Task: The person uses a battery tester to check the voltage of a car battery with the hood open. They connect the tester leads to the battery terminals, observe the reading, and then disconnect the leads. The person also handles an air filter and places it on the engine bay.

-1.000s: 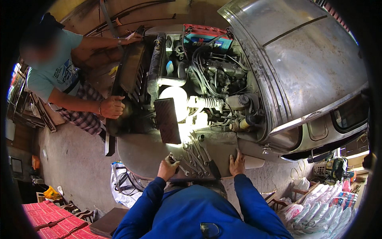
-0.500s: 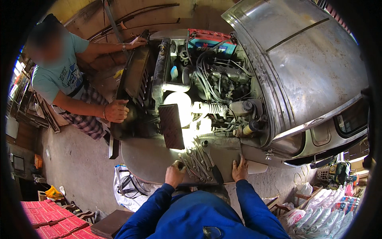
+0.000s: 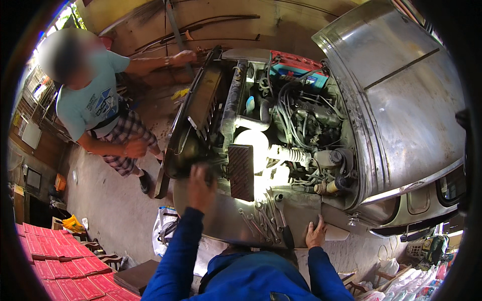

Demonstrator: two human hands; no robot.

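My left hand [image 3: 202, 189] is raised over the front end of the grey fender [image 3: 211, 218], fingers stretched out and blurred by motion; I see nothing held in it. My right hand [image 3: 316, 233] rests open on the fender's near edge, fingers flat on the metal. Between my hands lie several wrenches [image 3: 261, 220] in a loose bunch. Beside them is a ratchet with a dark handle [image 3: 287, 236]. A dark rectangular panel [image 3: 241, 173] stands at the edge of the engine bay, with a very bright glare next to it.
Engine parts [image 3: 311, 120] and a red-topped battery [image 3: 296, 60] fill the open bay. At right rises the bare-metal hood [image 3: 396, 75]. A co-worker [image 3: 100, 100] stands at the car's front, one arm stretched toward it. Red boxes [image 3: 65, 261] are stacked at lower left.
My left hand has left the near fender edge beside the wrenches and moved forward and left. The co-worker's hands have come off the car's front. The view has shifted; my right hand stays on the fender.
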